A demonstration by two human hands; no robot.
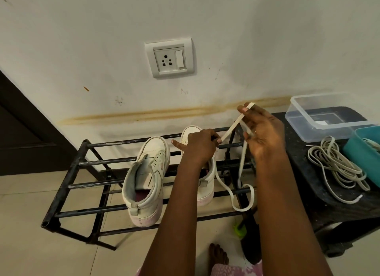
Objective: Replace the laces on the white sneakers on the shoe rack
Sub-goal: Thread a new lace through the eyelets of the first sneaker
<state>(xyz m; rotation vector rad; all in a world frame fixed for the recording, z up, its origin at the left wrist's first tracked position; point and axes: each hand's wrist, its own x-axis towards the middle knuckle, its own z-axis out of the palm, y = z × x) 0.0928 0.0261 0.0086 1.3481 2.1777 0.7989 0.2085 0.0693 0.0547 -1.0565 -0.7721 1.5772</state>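
Two white sneakers stand toe to the wall on the black metal shoe rack [67,186]. The left sneaker [147,179] has bare eyelets and no lace. Much of the right sneaker [203,185] is hidden behind my left arm. A flat white lace [233,126] runs taut from my left hand [198,145], which pinches it just above the right sneaker, up to my right hand [261,132], which holds it between the fingertips. More of the lace hangs from my right hand and loops over the rack's bars.
A black plastic stool [308,193] stands right of the rack, carrying a pile of off-white laces [337,169], a clear plastic box [327,119] and a teal tray [364,150]. A wall socket [169,59] is above. My bare foot [218,255] rests on the tiled floor.
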